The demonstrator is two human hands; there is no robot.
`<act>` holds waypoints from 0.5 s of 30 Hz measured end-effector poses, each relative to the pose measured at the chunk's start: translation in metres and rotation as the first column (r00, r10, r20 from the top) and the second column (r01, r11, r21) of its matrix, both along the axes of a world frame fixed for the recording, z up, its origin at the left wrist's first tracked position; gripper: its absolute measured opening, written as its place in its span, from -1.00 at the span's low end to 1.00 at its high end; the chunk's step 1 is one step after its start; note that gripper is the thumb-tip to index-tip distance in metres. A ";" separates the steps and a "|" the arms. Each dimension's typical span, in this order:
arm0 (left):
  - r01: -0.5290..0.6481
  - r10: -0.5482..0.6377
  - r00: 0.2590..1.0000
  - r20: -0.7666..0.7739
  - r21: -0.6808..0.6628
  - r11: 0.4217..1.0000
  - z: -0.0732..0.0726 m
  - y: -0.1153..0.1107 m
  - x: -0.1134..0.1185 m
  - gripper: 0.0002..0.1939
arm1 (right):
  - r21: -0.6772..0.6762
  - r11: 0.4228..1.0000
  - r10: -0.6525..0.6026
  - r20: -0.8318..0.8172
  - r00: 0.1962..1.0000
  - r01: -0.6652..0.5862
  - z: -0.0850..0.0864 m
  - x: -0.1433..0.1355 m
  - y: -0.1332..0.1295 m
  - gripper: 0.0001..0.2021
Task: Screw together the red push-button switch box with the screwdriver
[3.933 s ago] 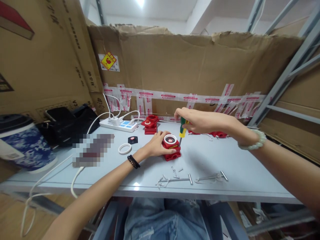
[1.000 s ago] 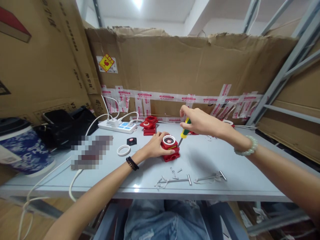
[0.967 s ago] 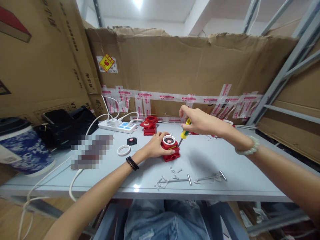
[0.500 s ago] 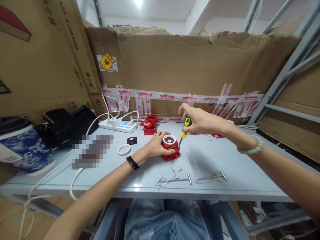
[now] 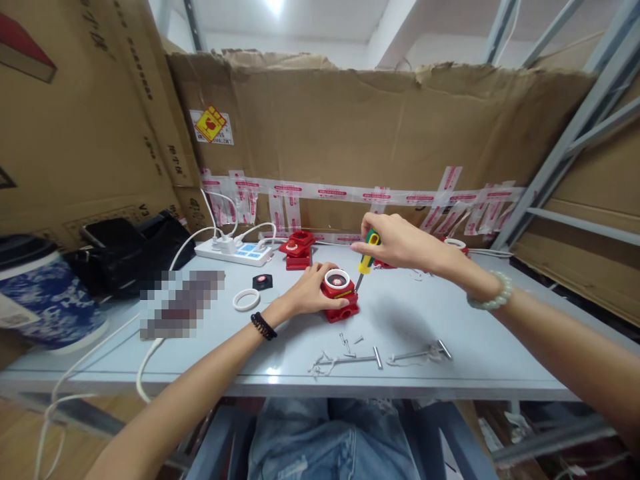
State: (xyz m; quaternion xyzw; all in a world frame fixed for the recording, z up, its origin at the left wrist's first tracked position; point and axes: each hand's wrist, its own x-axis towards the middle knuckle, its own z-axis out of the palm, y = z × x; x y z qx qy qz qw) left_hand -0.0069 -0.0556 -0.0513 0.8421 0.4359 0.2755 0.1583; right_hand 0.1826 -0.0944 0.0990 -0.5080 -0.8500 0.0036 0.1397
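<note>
My left hand (image 5: 311, 291) is closed around the left side of a red block-shaped housing (image 5: 341, 311), which rests on the table. A white ring (image 5: 337, 279) sits on top of the housing, around a dark disc with a pale red centre. My right hand (image 5: 393, 241) grips a green and yellow screwdriver (image 5: 369, 255) by its handle. The screwdriver is tilted, its tip down at the right edge of the housing. Whether the tip sits in a screw is too small to tell. Several loose screws (image 5: 346, 343) lie just in front of the housing.
Two T-shaped metal rods (image 5: 354, 361) with white string lie near the table's front edge. To the left are a loose white ring (image 5: 247, 299), a black hexagonal piece (image 5: 263, 281) and a power strip (image 5: 233, 251). Another red part (image 5: 299, 249) stands behind. Cardboard (image 5: 380, 127) walls the back.
My right hand has turned on the screwdriver's handle, and its fingers have shifted. The screwdriver leans a little differently. My left hand still holds the red housing in place.
</note>
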 end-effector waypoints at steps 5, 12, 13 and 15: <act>0.007 -0.007 1.000 -0.005 -0.011 1.000 0.002 -0.001 0.000 -0.30 | -0.038 0.998 0.055 -0.065 0.996 -0.058 0.000 0.000 -0.001 -0.73; 0.008 -0.008 1.000 0.004 0.008 1.000 0.001 0.000 0.001 -0.29 | 0.010 1.000 0.025 -0.093 0.995 -0.024 -0.006 -0.002 0.003 -0.83; 0.014 -0.014 1.000 0.008 0.011 1.000 0.001 0.000 0.001 -0.30 | 0.020 0.999 0.039 -0.111 0.993 -0.037 -0.008 -0.002 0.004 -0.84; 0.017 -0.017 1.000 0.012 0.008 1.000 0.002 -0.001 0.000 -0.30 | 0.034 0.998 0.064 -0.141 0.988 -0.059 -0.009 -0.002 0.006 -0.82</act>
